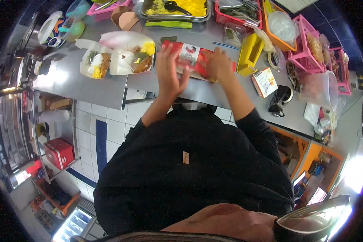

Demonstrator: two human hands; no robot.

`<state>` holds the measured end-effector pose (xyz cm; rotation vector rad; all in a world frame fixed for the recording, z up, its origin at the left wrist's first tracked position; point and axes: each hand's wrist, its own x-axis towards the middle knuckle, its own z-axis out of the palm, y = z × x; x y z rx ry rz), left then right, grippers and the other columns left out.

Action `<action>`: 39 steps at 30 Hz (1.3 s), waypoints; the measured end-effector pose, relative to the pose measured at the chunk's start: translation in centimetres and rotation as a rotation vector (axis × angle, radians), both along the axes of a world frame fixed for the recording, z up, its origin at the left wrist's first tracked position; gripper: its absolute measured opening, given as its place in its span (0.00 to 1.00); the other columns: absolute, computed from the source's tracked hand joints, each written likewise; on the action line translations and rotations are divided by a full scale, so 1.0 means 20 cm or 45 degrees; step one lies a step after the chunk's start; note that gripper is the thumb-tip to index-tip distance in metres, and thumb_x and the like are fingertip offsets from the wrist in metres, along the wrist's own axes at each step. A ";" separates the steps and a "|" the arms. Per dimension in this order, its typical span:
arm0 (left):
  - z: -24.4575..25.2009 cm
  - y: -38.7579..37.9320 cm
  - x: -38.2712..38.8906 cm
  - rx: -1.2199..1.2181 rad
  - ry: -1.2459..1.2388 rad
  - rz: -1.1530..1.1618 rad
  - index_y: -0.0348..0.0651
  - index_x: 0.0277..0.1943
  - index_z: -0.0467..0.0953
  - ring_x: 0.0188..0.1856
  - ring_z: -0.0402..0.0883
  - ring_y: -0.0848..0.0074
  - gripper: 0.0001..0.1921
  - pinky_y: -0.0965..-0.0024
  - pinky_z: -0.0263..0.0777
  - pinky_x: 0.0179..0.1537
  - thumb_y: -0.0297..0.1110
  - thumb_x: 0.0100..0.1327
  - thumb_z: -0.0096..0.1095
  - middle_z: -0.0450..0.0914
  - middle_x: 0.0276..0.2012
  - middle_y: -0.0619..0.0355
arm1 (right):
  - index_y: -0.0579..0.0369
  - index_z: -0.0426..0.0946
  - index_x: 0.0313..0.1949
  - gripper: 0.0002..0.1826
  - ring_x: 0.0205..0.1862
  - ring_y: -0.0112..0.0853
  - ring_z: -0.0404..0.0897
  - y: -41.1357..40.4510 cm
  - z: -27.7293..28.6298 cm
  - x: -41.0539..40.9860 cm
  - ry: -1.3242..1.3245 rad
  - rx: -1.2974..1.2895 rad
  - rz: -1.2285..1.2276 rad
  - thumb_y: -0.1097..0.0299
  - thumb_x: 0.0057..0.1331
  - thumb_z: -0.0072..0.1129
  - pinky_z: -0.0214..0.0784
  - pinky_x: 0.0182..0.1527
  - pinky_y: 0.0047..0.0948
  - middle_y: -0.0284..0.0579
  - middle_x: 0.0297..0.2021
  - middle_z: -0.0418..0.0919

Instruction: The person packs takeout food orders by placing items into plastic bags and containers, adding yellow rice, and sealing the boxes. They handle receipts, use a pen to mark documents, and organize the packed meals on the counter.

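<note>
A red paper food box [189, 56] with a white printed panel lies before me on the steel counter [106, 87]. Across its left end rests my left hand [171, 71], fingers spread and thumb apart near the front edge. My right hand [217, 65] touches the red lid right of the panel with bent fingers; whether they grip it is hard to see. Some food shows at the front edge below the right hand. To the left stand two boxes with lids up, a larger food box [116, 65] and a smaller food box [83, 66], both holding rice, shredded yellow food and browned pieces.
Behind the boxes are a steel tray [177, 20] of yellow food with a black spoon [174, 6] and green tongs [168, 24]. At right lie a yellow holder [248, 54], a small carton [264, 82], a black tape dispenser [279, 101] and a clear plastic tub [319, 90]. Baskets line the back.
</note>
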<state>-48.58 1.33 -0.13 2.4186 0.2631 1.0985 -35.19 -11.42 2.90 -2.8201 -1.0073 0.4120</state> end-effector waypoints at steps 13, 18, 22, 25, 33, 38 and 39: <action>-0.29 0.22 0.17 -0.674 0.676 -0.093 0.32 0.59 0.69 0.42 0.83 0.52 0.28 0.58 0.73 0.47 0.50 0.67 0.53 0.82 0.43 0.41 | 0.72 0.67 0.57 0.31 0.42 0.36 0.82 -0.22 -0.64 0.01 0.518 1.145 -0.761 0.53 0.69 0.52 0.73 0.46 0.35 0.54 0.43 0.81; 0.00 0.41 0.28 -1.331 0.988 -0.280 0.31 0.44 0.80 0.34 0.82 0.70 0.22 0.68 0.76 0.41 0.46 0.65 0.54 0.83 0.39 0.50 | 0.65 0.79 0.44 0.25 0.37 0.31 0.81 -0.29 -0.32 0.26 0.973 0.886 -0.923 0.50 0.67 0.56 0.74 0.38 0.30 0.48 0.35 0.82; -0.06 0.45 0.36 -1.173 1.182 -0.255 0.32 0.36 0.82 0.32 0.83 0.66 0.21 0.65 0.77 0.37 0.46 0.65 0.55 0.83 0.32 0.51 | 0.62 0.81 0.38 0.21 0.34 0.39 0.81 -0.31 -0.33 0.27 1.033 0.806 -0.776 0.52 0.66 0.56 0.75 0.35 0.36 0.50 0.32 0.81; -0.27 0.45 0.32 -0.621 1.212 -0.238 0.34 0.37 0.82 0.34 0.82 0.52 0.23 0.57 0.74 0.40 0.49 0.66 0.52 0.82 0.34 0.39 | 0.64 0.80 0.37 0.20 0.39 0.51 0.80 -0.30 -0.48 0.16 0.475 0.492 -0.543 0.56 0.67 0.52 0.73 0.43 0.41 0.54 0.31 0.81; -0.30 0.17 0.17 0.490 0.591 -0.529 0.49 0.70 0.56 0.68 0.55 0.43 0.44 0.41 0.60 0.61 0.47 0.51 0.70 0.54 0.68 0.42 | 0.51 0.64 0.64 0.32 0.68 0.53 0.56 -0.24 -0.44 -0.06 -0.581 0.454 -0.004 0.47 0.66 0.50 0.55 0.64 0.56 0.54 0.66 0.58; -0.32 0.18 0.25 0.501 0.683 -0.754 0.50 0.71 0.55 0.68 0.54 0.43 0.54 0.42 0.59 0.63 0.46 0.40 0.78 0.53 0.68 0.41 | 0.48 0.57 0.69 0.48 0.71 0.53 0.50 -0.31 -0.38 0.06 -0.401 0.305 0.521 0.33 0.56 0.55 0.45 0.68 0.61 0.54 0.69 0.52; -0.32 0.15 0.25 0.498 0.693 -0.741 0.49 0.71 0.54 0.67 0.53 0.41 0.54 0.43 0.58 0.64 0.46 0.40 0.78 0.52 0.69 0.40 | 0.48 0.56 0.69 0.50 0.71 0.54 0.49 -0.32 -0.38 0.07 -0.417 0.280 0.548 0.31 0.54 0.56 0.45 0.68 0.60 0.54 0.70 0.52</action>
